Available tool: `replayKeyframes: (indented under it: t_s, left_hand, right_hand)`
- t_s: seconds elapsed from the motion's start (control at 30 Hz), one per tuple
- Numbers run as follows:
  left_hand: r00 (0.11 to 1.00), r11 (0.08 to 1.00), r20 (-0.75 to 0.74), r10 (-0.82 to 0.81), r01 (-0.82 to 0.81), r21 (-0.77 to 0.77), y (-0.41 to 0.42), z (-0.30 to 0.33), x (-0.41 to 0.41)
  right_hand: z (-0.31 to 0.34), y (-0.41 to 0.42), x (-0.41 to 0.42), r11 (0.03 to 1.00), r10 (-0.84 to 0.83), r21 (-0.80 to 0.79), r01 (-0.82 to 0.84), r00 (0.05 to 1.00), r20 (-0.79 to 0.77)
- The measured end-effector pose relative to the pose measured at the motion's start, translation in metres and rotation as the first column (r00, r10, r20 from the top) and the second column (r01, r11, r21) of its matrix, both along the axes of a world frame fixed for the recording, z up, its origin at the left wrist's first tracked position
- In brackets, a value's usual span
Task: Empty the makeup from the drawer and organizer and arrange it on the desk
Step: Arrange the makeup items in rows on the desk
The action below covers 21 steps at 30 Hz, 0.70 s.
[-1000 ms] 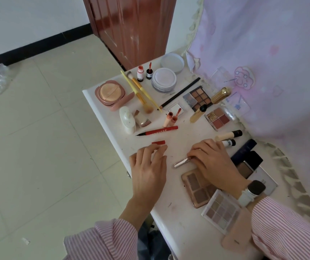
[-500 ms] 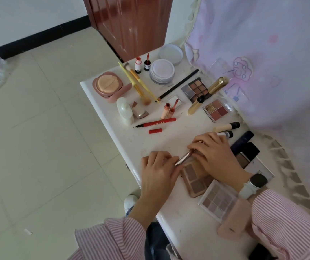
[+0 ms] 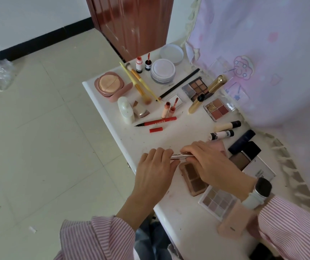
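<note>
Both hands hold a thin silver makeup stick (image 3: 182, 156) level above the white desk (image 3: 176, 209). My left hand (image 3: 155, 170) pinches its left end and my right hand (image 3: 211, 163) grips its right part. Just under the hands lies an open brown eyeshadow palette (image 3: 192, 178). A pale multi-pan palette (image 3: 217, 201) lies nearer me, partly under my right wrist. A red eyeliner pen (image 3: 156, 121) and its red cap (image 3: 156, 130) lie farther up the desk.
The desk's far half carries a pink cushion compact (image 3: 109, 86), yellow brushes (image 3: 141, 83), a round white powder jar (image 3: 162, 71), lip tubes (image 3: 169, 109), two more palettes (image 3: 197, 87) and concealer tubes (image 3: 221, 135). A pink curtain (image 3: 262, 53) hangs right; tiled floor (image 3: 38, 147) lies left.
My left hand has left the red cap on the desk and come back to the silver stick. My right hand has lifted the stick off the desk; both hands now hold it.
</note>
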<state>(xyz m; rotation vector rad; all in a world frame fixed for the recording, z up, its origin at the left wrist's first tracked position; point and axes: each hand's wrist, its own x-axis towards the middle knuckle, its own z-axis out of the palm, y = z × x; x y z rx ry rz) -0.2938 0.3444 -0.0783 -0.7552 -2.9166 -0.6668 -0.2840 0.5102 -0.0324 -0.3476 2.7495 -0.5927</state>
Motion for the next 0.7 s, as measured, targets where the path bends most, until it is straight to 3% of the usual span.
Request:
replayKeyframes:
  t_s: [0.07,0.13,0.27,0.37,0.47,0.6,0.7]
  left_hand:
    - [0.999,0.999,-0.014,-0.037,0.036,-0.024,-0.003,0.001,-0.002]
    - [0.998,0.999,0.028,-0.053,0.053,-0.004,-0.007,0.003,-0.004]
    - [0.968,0.995,0.235,-0.092,0.08,0.06,-0.013,0.013,-0.007]
    - [0.951,0.984,0.265,-0.156,0.127,0.126,-0.019,0.016,-0.009]
    - [0.891,0.979,0.418,-0.178,0.115,0.17,-0.026,0.017,-0.015]
    - [0.926,0.952,0.32,-0.2,0.107,0.287,-0.032,0.019,-0.019]
    - [0.948,0.947,0.269,-0.168,0.079,0.311,-0.034,0.014,-0.015]
  right_hand:
    - [0.004,-0.002,0.003,0.998,-0.012,-0.052,0.02,0.989,0.147]
    - [0.01,-0.002,-0.001,1.0,-0.002,0.003,0.001,0.982,0.187]
    - [0.017,-0.006,-0.009,0.998,0.03,0.053,-0.038,0.987,0.159]
    - [0.017,-0.011,-0.006,0.992,0.087,0.078,-0.095,0.991,0.102]
    - [0.017,-0.011,-0.004,0.991,-0.004,-0.132,0.017,0.995,0.103]
    - [0.021,-0.014,-0.008,0.874,-0.206,-0.355,0.332,0.915,0.347]
    - [0.017,-0.015,-0.01,0.823,-0.308,-0.421,0.382,0.922,0.235]
